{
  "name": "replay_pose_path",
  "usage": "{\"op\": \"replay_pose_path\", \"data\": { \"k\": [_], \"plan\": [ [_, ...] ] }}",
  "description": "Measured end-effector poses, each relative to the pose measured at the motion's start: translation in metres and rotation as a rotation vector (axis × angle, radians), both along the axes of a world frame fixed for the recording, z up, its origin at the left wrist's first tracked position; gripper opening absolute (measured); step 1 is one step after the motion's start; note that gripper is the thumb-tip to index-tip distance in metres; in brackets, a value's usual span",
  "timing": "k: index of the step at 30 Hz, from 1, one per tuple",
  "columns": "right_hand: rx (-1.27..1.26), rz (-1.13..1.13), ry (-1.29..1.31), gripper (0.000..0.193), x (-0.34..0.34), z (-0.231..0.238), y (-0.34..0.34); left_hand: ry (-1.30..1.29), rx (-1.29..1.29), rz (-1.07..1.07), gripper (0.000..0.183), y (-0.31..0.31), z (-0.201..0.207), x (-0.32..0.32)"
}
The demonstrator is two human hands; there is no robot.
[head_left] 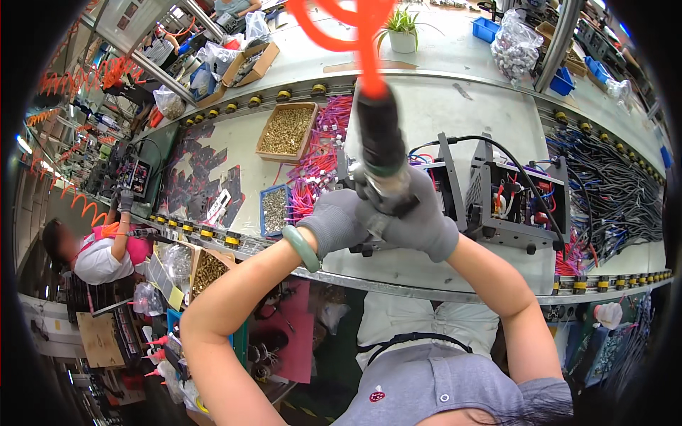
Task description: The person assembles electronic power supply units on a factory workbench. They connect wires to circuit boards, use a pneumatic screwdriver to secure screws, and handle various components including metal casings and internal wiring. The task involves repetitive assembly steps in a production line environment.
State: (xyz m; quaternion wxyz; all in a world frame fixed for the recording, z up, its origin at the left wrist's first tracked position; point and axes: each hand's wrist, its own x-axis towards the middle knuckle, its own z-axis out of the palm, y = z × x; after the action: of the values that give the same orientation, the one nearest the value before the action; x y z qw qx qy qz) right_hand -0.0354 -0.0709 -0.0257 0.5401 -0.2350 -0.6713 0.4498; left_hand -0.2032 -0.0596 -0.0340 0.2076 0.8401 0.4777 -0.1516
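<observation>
My right hand (430, 224), in a grey glove, is wrapped round a black pneumatic screwdriver (380, 135). The tool is held upright and blurred by motion, with an orange coiled hose (369, 64) rising from its end. My left hand (337, 224), also gloved, is curled close against the right one; its fingertips are hidden, and what they hold does not show. Under and behind my hands sits a black metal housing (455, 188) with wires, mostly covered. Just right of it stands a second open housing (483, 226) with red, blue and white wiring and a black cable.
Left of my hands lie a tray of brass parts (286, 131), a blue tray of small silver parts (274, 206), pink and purple wires (330, 142) and flat dark pieces (192, 167). Black cables (611, 184) are heaped at right. A co-worker (114, 259) works at far left.
</observation>
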Motion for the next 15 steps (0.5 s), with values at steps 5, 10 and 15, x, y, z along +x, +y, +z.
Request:
{"op": "replay_pose_path", "data": {
  "k": [5,10,15],
  "plan": [
    [-0.182,0.037,-0.142,0.035,-0.009,0.007,-0.001,-0.328,0.366,-0.118,0.023,-0.003,-0.024,-0.009],
    [-0.304,0.365,0.138,0.043,0.011,-0.002,0.009,-0.290,0.136,0.164,0.025,-0.006,-0.007,0.004],
    [-0.293,0.243,0.365,0.041,0.011,0.009,-0.010,-1.542,-0.288,0.965,0.023,-0.027,0.008,-0.034]
  ]
}}
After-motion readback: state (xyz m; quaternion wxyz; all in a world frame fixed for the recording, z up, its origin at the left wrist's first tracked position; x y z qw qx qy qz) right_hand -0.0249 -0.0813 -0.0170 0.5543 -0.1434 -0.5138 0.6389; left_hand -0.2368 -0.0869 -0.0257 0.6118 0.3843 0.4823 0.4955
